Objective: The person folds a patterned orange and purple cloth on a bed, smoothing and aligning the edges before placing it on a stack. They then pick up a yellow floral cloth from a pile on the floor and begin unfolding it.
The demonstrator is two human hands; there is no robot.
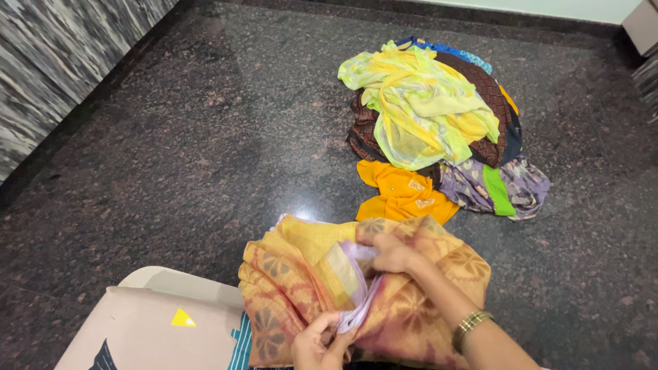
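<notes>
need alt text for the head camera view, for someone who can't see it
Two hands, left hand and right hand, grip an orange and pink patterned cloth with a pale lilac lining above a dark speckled stone floor. Beyond lies a pile of clothes topped by a yellow-green scarf.

Dark granite floor (205, 151) w/ clothes pile (432, 116).

Even, soft indoor light fills the frame, bright enough for vivid colour in the clothes pile (432, 123) at upper right. A small white glare spot glints on the polished floor (171, 137) at centre. Shadows stay faint. The wall at upper left smears with blur; edges bend slightly.
</notes>
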